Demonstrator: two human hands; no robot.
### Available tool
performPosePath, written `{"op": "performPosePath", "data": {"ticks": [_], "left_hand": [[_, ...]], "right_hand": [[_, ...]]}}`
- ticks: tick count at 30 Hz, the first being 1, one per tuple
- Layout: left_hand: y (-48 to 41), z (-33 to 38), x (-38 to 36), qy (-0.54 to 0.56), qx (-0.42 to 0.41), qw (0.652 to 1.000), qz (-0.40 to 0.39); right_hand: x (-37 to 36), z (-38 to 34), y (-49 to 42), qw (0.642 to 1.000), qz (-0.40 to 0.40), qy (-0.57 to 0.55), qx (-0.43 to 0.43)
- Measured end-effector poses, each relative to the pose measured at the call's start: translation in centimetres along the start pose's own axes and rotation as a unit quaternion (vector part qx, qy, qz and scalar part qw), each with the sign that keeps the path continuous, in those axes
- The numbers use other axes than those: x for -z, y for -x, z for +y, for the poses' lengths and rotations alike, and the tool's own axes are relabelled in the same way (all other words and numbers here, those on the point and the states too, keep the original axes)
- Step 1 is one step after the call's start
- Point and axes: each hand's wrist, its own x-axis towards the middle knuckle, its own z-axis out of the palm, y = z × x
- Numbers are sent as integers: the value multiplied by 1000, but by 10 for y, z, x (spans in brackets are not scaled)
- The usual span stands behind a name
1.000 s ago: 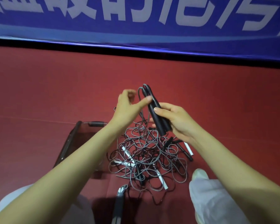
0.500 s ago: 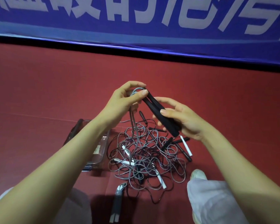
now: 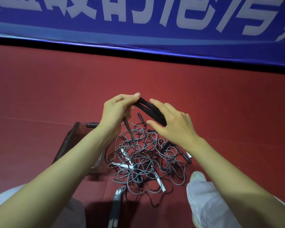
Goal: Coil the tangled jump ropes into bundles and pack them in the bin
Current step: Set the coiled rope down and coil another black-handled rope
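Observation:
Two black jump-rope handles lie side by side in the air above a tangled pile of grey and black ropes on the red floor. My left hand pinches the handles' far end, and a grey cord hangs down from it into the pile. My right hand grips the handles' near end between thumb and fingers. A clear plastic bin with a dark rim stands left of the pile, largely hidden behind my left forearm.
Another pair of grey handles lies on the floor near the bottom centre. My white shoe and trouser leg sit right of the pile. A blue banner runs along the far edge of the red floor.
Both hands have lifted and tilted the black handles flatter. My left hand has closed on the handles' far end with the cord, and the cord is drawn up from the pile.

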Motion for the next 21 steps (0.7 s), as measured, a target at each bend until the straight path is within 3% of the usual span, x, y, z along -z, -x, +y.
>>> {"op": "performPosePath", "data": {"ticks": [5, 10, 15, 21], "left_hand": [[0, -1, -2, 24, 41, 999, 2], [1, -2, 2, 22, 32, 999, -9], [4, -2, 3, -2, -11, 1000, 1], [5, -2, 5, -19, -22, 999, 19]], "right_hand": [[-4, -1, -1, 1000, 11, 15, 6], [1, -3, -4, 982, -121, -126, -78], [7, -9, -5, 930, -141, -295, -166], [8, -13, -5, 916, -211, -306, -151]]}}
